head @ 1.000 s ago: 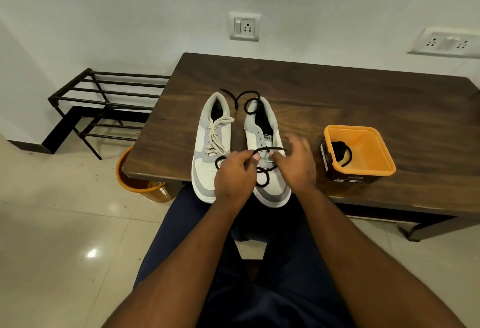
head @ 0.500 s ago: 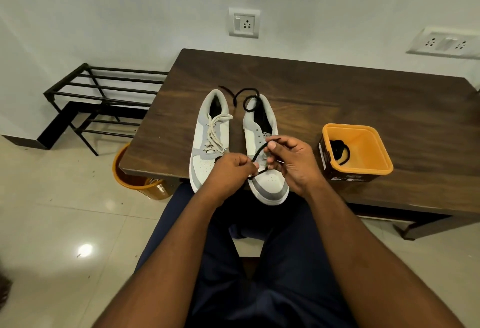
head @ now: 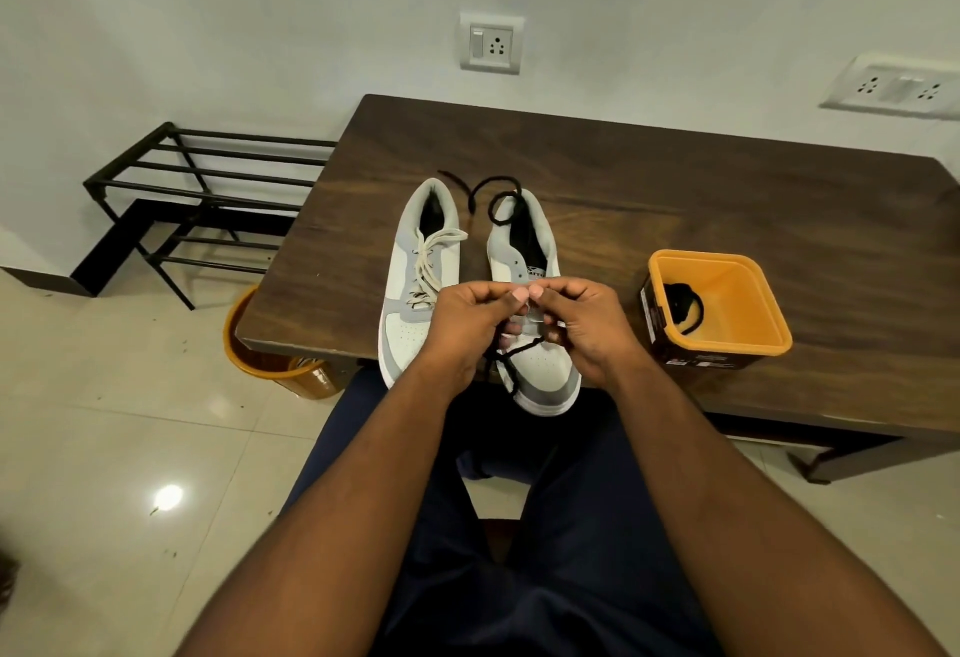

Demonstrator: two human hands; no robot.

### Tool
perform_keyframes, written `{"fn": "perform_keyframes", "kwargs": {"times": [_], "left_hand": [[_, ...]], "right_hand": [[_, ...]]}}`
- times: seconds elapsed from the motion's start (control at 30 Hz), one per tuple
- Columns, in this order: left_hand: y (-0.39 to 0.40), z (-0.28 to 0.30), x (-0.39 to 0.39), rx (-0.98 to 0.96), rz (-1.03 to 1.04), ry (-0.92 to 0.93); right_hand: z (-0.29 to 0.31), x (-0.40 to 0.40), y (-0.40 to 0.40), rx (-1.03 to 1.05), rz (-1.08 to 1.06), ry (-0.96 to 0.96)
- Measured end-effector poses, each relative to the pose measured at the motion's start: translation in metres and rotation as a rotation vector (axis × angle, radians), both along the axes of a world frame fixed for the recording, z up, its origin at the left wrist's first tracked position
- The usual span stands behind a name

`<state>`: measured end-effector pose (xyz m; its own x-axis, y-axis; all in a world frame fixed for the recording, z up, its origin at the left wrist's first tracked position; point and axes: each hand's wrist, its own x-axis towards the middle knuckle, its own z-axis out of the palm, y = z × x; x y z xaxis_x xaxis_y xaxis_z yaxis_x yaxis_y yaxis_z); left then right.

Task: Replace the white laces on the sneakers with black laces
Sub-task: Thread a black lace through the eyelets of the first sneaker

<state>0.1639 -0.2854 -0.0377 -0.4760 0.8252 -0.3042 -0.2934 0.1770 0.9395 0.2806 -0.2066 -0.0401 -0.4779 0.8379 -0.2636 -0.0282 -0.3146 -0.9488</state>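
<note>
Two grey-and-white sneakers stand side by side at the table's near edge. The left sneaker (head: 415, 292) carries a white lace (head: 428, 261). The right sneaker (head: 535, 365) has a black lace (head: 511, 360) running over its toe, with more of it looped by the heel. My left hand (head: 467, 323) and my right hand (head: 587, 323) meet over the right sneaker's lower eyelets, fingers curled, each pinching the black lace. The fingers hide the eyelets themselves.
An orange square tub (head: 722, 308) with another black lace (head: 685, 308) inside stands right of the shoes on the dark wooden table (head: 727, 199). An orange bucket (head: 270, 360) sits on the floor by the table's left corner. A black metal rack (head: 208, 199) stands at left.
Both hands have drawn close together over the right sneaker's eyelets. The loose loop of black lace that lay on the toe has been pulled shorter.
</note>
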Motion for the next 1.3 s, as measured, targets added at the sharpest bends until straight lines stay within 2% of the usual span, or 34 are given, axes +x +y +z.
{"fn": "perform_keyframes", "kwargs": {"times": [0.1, 0.2, 0.27, 0.37, 0.47, 0.83, 1.13, 1.3], "left_hand": [[0.001, -0.004, -0.003, -0.043, 0.025, 0.053], [0.003, -0.009, -0.009, -0.079, 0.082, 0.236], [0.006, -0.017, -0.011, -0.115, 0.069, 0.363], [0.009, -0.027, -0.009, -0.167, 0.027, 0.525], [0.011, -0.038, -0.006, -0.182, 0.015, 0.620], [0.013, -0.043, 0.006, -0.116, 0.092, 0.722], [0.010, -0.056, 0.015, -0.131, 0.095, 0.712], [0.012, -0.059, 0.014, -0.127, 0.088, 0.723]], "right_hand": [[-0.002, -0.001, 0.001, 0.003, 0.042, -0.023], [-0.007, -0.002, 0.002, 0.030, -0.091, -0.085], [-0.012, -0.004, 0.004, 0.055, -0.166, -0.223], [-0.016, -0.010, 0.005, 0.156, -0.058, -0.505], [-0.019, -0.015, 0.009, 0.224, -0.021, -0.628], [-0.031, -0.014, 0.000, 0.245, -0.090, -0.424], [-0.027, -0.010, 0.002, 0.167, -0.074, -0.389], [-0.030, -0.010, 0.001, 0.254, -0.056, -0.398]]}}
